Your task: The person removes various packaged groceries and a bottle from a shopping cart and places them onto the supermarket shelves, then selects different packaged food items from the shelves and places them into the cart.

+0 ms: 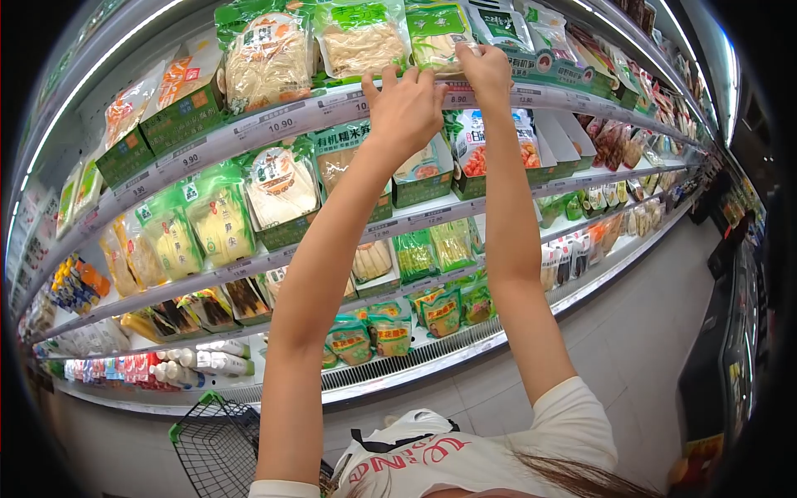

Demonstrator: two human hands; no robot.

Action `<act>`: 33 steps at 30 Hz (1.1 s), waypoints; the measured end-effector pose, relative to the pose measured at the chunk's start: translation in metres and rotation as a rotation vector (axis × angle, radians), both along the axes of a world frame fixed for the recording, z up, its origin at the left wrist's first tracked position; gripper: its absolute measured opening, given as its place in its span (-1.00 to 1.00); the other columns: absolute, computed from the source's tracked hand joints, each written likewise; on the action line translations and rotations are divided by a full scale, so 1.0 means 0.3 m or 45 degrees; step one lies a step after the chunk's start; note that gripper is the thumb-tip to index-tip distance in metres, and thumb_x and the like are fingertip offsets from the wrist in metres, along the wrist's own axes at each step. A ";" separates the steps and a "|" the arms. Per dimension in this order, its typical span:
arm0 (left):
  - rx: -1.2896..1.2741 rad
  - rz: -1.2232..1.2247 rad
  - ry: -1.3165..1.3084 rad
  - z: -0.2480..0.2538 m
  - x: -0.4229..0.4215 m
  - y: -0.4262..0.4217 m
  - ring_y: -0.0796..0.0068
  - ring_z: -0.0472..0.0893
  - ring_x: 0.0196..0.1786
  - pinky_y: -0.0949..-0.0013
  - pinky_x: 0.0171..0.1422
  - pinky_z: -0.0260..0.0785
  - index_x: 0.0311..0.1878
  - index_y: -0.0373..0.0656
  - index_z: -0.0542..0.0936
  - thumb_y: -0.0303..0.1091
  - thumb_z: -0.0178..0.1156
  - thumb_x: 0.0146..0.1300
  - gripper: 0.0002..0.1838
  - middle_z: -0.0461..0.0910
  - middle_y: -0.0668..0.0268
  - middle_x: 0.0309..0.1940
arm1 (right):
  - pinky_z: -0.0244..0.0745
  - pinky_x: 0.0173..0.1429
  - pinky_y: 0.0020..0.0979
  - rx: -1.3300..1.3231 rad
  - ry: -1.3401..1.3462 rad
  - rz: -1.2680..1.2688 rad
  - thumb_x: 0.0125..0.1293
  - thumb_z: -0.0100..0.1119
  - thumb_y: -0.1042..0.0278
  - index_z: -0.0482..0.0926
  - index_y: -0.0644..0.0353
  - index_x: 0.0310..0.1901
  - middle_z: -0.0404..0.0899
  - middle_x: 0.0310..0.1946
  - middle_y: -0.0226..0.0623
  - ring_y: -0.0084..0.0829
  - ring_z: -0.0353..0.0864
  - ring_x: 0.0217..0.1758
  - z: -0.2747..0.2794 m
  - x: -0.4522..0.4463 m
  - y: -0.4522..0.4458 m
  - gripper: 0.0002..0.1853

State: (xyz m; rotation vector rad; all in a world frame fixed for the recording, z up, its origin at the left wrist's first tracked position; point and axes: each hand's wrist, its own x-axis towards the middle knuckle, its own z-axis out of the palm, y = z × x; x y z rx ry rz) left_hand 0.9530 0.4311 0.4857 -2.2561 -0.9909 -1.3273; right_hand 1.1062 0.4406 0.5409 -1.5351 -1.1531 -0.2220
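Both my arms reach up to the upper shelf of a store display. My right hand is closed at the lower right corner of a clear and green food package, thumb and fingers pinching its edge. Just left of it, my left hand lies over the shelf's price strip with its fingers spread, fingertips close to the bottoms of the packages. Nothing shows in its grasp. Beside the pinched package stands another green-topped package of pale food. What the packages contain exactly I cannot tell.
Lower shelves hold boxed packages, such as a white pack and yellow-green pouches. Price strips run along the shelf edges. A black wire cart with green corners stands below left. Grey tiled floor extends to the right.
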 end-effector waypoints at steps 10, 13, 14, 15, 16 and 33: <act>-0.218 -0.720 -0.661 -0.102 -0.149 -0.208 0.07 0.35 0.28 0.08 0.35 0.14 0.32 -0.28 0.24 -0.22 0.16 0.31 -0.40 0.40 -0.02 0.18 | 0.47 -0.04 -0.50 1.122 0.484 0.654 0.41 0.06 0.34 0.27 0.36 -0.06 0.42 -0.14 -0.20 -0.52 0.50 -0.12 -0.186 -0.290 -0.256 -0.72; -0.706 -1.093 -1.047 -0.266 -0.287 -0.386 0.20 0.32 0.32 0.12 0.35 0.21 0.41 -0.24 0.09 -0.27 0.23 0.27 -0.25 0.31 0.05 0.26 | 0.46 -0.02 -0.54 0.990 0.759 0.973 0.39 0.08 0.39 0.27 0.31 -0.05 0.44 -0.14 -0.28 -0.58 0.49 -0.11 -0.402 -0.436 -0.428 -0.75; -0.871 -1.215 -1.163 -0.334 -0.346 -0.445 0.26 0.30 0.34 0.15 0.35 0.22 0.43 -0.23 0.04 -0.30 0.27 0.24 -0.20 0.27 0.07 0.30 | 0.46 -0.02 -0.54 0.847 0.841 1.076 0.39 0.08 0.40 0.28 0.30 -0.04 0.44 -0.14 -0.30 -0.60 0.49 -0.11 -0.495 -0.497 -0.496 -0.75; -0.829 -1.057 -1.200 -0.404 -0.401 -0.497 0.25 0.28 0.36 0.22 0.35 0.27 0.43 -0.23 0.04 -0.37 0.28 0.22 -0.19 0.25 0.08 0.32 | 0.46 -0.02 -0.54 0.704 0.922 1.186 0.39 0.09 0.41 0.28 0.28 -0.04 0.45 -0.14 -0.32 -0.61 0.48 -0.11 -0.577 -0.551 -0.543 -0.76; -0.948 -1.054 -1.362 -0.484 -0.461 -0.550 0.26 0.29 0.35 0.25 0.35 0.27 0.44 -0.23 0.02 -0.41 0.27 0.22 -0.18 0.25 0.08 0.32 | 0.45 -0.02 -0.54 0.546 0.997 1.259 0.38 0.09 0.41 0.28 0.28 -0.04 0.45 -0.14 -0.31 -0.62 0.48 -0.12 -0.648 -0.598 -0.576 -0.76; -0.446 0.231 -3.038 -1.280 -1.180 -1.323 0.40 0.47 0.10 0.18 0.12 0.36 0.25 -0.13 0.25 -0.49 0.30 0.14 -0.38 0.45 0.27 0.08 | 0.40 -0.34 -0.61 -1.689 0.876 2.135 0.40 0.07 0.25 0.40 0.30 -0.03 0.58 -0.31 -0.34 -0.66 0.53 -0.35 -1.499 -1.496 -0.881 -0.72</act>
